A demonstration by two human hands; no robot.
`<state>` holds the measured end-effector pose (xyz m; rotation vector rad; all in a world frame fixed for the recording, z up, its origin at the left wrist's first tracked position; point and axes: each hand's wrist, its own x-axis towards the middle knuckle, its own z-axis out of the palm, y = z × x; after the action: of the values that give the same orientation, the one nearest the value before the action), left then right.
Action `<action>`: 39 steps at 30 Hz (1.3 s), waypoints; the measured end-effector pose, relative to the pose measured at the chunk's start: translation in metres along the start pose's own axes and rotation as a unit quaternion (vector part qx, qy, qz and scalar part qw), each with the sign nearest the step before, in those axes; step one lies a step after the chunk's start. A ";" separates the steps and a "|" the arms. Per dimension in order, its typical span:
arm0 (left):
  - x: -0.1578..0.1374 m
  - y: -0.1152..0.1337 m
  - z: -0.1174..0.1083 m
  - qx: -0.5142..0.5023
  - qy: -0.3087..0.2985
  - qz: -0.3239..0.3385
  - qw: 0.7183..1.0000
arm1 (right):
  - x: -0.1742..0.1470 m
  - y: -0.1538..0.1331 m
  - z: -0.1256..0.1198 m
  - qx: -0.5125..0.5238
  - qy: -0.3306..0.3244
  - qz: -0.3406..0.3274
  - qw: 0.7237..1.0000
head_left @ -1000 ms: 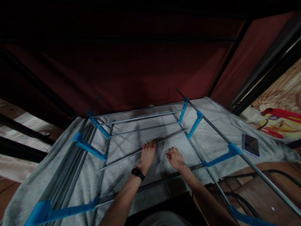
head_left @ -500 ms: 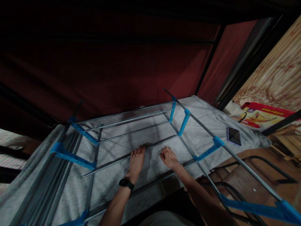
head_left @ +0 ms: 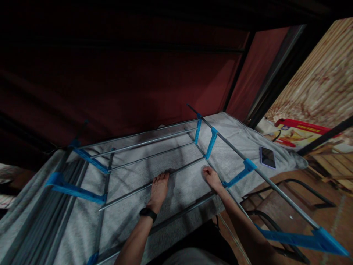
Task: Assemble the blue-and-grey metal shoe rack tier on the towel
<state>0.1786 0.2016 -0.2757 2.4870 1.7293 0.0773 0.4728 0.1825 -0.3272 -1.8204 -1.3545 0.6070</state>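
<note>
My left hand, with a dark band on its wrist, has its fingers curled over a grey metal tube. The tube's right end meets a blue plastic bracket; its left end is loose, by another blue bracket. Just below the right bracket, my right hand is closed in a loose fist, apart from the tube. Nothing shows in it, though its palm faces away. Both hands are inside a rack frame of tubes and blue brackets. A nearer tube passes under my forearms.
Several grey tubes lie bundled on the left of the grey blanket. A phone rests at its right side. Beyond are a red and yellow box and a dark-framed chair. A long side tube slants at right.
My right hand has moved right, away from my left hand and towards the right bracket. My left hand stays on the tube. The view has shifted slightly.
</note>
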 end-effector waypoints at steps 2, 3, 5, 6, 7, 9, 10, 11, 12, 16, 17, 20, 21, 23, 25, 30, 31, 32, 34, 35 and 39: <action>0.001 0.000 0.000 -0.002 0.001 0.004 1.000 | 0.005 0.005 -0.008 -0.013 0.049 0.019 0.999; 0.001 0.000 0.000 -0.003 0.001 0.003 1.000 | 0.008 0.007 -0.011 -0.021 0.070 0.021 0.997; 0.002 0.000 0.000 -0.006 -0.002 0.001 1.000 | 0.012 0.009 -0.015 -0.040 0.110 0.006 0.993; 0.003 0.000 0.000 -0.007 -0.005 -0.001 1.000 | 0.014 0.010 -0.016 -0.051 0.125 -0.005 0.991; 0.003 0.000 -0.001 -0.008 -0.009 -0.004 1.000 | 0.015 0.010 -0.017 -0.061 0.134 -0.012 0.989; 0.004 0.000 -0.002 -0.011 -0.017 -0.005 1.000 | 0.017 0.008 -0.015 -0.081 0.122 -0.009 0.989; 0.004 0.000 -0.002 -0.013 -0.018 -0.004 1.000 | 0.016 0.007 -0.014 -0.095 0.105 -0.002 0.990; 0.004 0.000 -0.002 -0.014 -0.019 -0.002 1.000 | 0.015 0.005 -0.013 -0.114 0.086 0.006 0.990; 0.004 -0.001 -0.003 -0.015 -0.017 0.000 1.000 | 0.014 0.002 -0.011 -0.140 0.068 0.014 0.988; 0.004 -0.002 0.000 -0.011 -0.005 0.007 1.000 | 0.013 -0.009 -0.012 -0.228 0.031 0.059 0.971; 0.004 -0.002 0.001 -0.011 -0.004 0.007 1.000 | 0.014 -0.010 -0.014 -0.230 0.024 0.071 0.970; 0.004 -0.004 0.006 -0.009 -0.004 0.007 1.000 | 0.020 -0.013 -0.020 -0.219 0.000 0.082 0.972; 0.004 -0.004 0.008 -0.010 -0.002 0.010 1.000 | 0.021 -0.013 -0.022 -0.220 -0.006 0.080 0.972; 0.003 -0.006 0.010 -0.015 0.000 0.018 1.000 | 0.022 -0.012 -0.024 -0.230 -0.011 0.076 0.970; 0.002 -0.007 0.012 -0.025 0.000 0.024 0.999 | 0.022 -0.012 -0.024 -0.237 -0.011 0.077 0.968; 0.001 -0.008 0.016 -0.048 0.005 0.032 0.998 | 0.021 -0.011 -0.023 -0.236 -0.016 0.076 0.969; 0.000 -0.008 0.017 -0.050 0.008 0.033 0.998 | 0.021 -0.011 -0.024 -0.235 -0.016 0.074 0.969; 0.000 -0.008 0.018 -0.050 0.010 0.033 0.998 | 0.021 -0.011 -0.024 -0.234 -0.016 0.073 0.969; -0.001 -0.009 0.019 -0.052 0.013 0.032 0.998 | 0.021 -0.010 -0.024 -0.232 -0.016 0.071 0.970; -0.001 -0.009 0.020 -0.053 0.014 0.032 0.998 | 0.022 -0.009 -0.025 -0.232 -0.016 0.071 0.970; 0.000 -0.009 0.020 -0.061 0.010 0.031 0.998 | 0.021 -0.008 -0.024 -0.226 -0.017 0.066 0.972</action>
<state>0.1722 0.2034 -0.2969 2.4591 1.6039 0.2061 0.4933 0.1964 -0.3053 -2.2856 -1.4908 0.4195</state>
